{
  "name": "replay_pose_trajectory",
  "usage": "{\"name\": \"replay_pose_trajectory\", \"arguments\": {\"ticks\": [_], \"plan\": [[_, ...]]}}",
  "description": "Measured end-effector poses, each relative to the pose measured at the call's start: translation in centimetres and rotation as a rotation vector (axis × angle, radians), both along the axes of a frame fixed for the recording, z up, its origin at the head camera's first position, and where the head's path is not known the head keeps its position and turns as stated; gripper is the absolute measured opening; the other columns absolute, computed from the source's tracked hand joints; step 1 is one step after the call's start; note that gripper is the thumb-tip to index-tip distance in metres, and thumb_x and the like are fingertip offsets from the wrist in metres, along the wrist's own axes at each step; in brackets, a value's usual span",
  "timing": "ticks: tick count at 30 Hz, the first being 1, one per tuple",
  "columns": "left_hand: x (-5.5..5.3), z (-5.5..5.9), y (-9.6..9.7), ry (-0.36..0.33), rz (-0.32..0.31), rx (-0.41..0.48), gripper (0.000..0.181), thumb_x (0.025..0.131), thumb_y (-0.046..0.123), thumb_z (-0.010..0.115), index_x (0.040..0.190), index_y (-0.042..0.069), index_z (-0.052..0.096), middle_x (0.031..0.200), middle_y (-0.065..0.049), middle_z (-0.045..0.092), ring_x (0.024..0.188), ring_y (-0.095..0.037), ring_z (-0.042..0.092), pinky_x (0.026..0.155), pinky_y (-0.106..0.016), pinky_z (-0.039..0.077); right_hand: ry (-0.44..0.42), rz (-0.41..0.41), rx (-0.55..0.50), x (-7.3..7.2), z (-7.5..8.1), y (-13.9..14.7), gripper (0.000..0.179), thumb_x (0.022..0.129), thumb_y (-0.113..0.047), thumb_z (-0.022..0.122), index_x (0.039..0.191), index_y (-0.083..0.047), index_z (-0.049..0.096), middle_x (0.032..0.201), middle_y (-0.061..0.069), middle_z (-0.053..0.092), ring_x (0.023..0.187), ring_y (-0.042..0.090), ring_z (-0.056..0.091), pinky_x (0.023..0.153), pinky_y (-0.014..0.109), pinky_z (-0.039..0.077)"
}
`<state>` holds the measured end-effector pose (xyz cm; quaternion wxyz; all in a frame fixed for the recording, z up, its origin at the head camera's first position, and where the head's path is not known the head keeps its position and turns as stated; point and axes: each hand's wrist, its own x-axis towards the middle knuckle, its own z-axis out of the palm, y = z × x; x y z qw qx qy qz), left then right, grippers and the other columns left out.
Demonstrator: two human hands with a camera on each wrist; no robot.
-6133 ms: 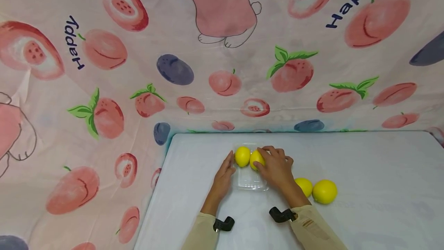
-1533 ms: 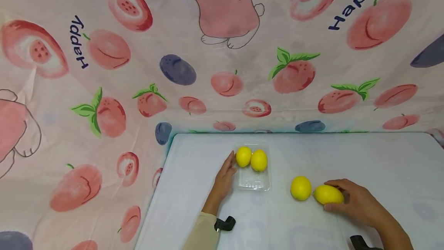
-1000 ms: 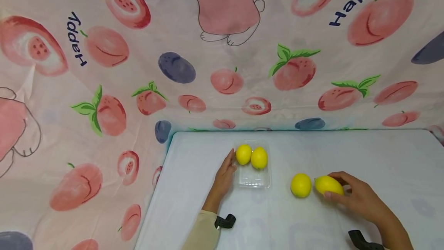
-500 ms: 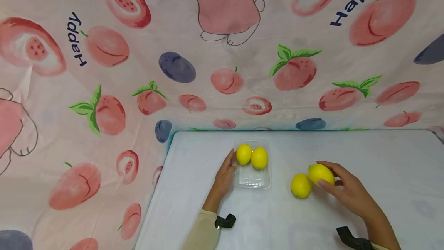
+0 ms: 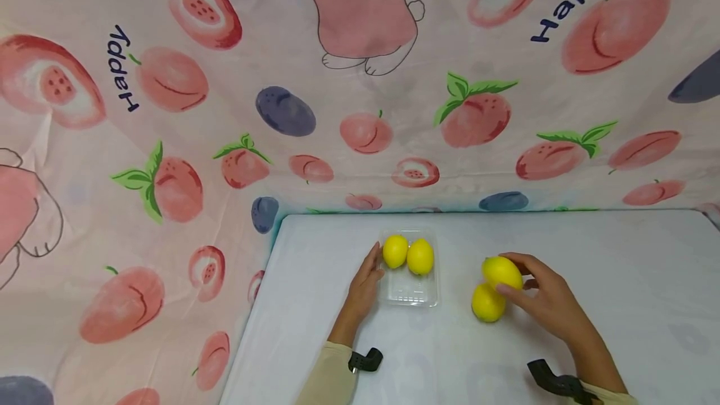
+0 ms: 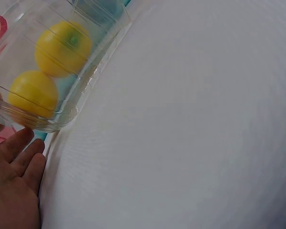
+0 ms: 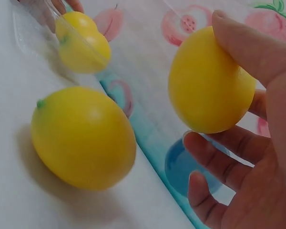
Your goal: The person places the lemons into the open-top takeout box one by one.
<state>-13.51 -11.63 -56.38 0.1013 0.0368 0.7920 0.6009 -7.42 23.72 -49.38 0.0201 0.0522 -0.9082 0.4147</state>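
One yellow lemon with a green stem nub lies on the white table. Just beyond, the right hand grips another lemon between thumb and fingers, raised clear of the tabletop. This held lemon is smooth, plump and evenly yellow; its long axis slants, one end pointing left and slightly away from the person. The left hand, fingers extended, rests along the left side of a clear plastic tray. Two lemons sit touching, side by side, in its far half. Behind hangs fruit-printed pink cloth.
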Motion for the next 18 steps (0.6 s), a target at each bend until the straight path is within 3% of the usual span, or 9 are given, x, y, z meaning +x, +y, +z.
{"name": "replay_pose_trajectory", "arguments": {"ticks": [7,14,18], "plan": [[0.1,0.0,0.0,-0.01,0.003,-0.006,0.059,0.106,0.019,0.042,0.162,0.034,0.028,0.166,0.005,0.033,0.155,-0.022,0.03,0.127,-0.05,0.022,0.027,0.015,-0.051,-0.5,0.2,-1.4,0.06,0.091,-0.037,0.077,0.141,-0.012,0.055,0.13,0.007,0.064,0.103,0.001,0.054,0.082,0.011,0.052],[0.0,-0.3,-0.1,0.006,-0.006,-0.01,0.06,0.106,0.018,0.041,0.162,0.034,0.027,0.166,0.004,0.034,0.155,-0.022,0.031,0.127,-0.05,0.023,-0.007,0.01,-0.064,-1.3,0.4,-2.9,0.063,0.091,-0.042,0.076,0.142,-0.013,0.054,0.132,0.009,0.064,0.108,0.022,0.06,0.083,0.012,0.052],[-0.1,-0.4,-0.2,0.004,-0.006,-0.002,0.06,0.106,0.018,0.042,0.162,0.035,0.027,0.166,0.005,0.034,0.155,-0.022,0.03,0.128,-0.051,0.022,-0.025,0.021,-0.066,-1.7,0.4,-3.7,0.064,0.092,-0.044,0.074,0.145,-0.015,0.052,0.135,0.011,0.062,0.109,0.026,0.062,0.085,0.014,0.052]]}}
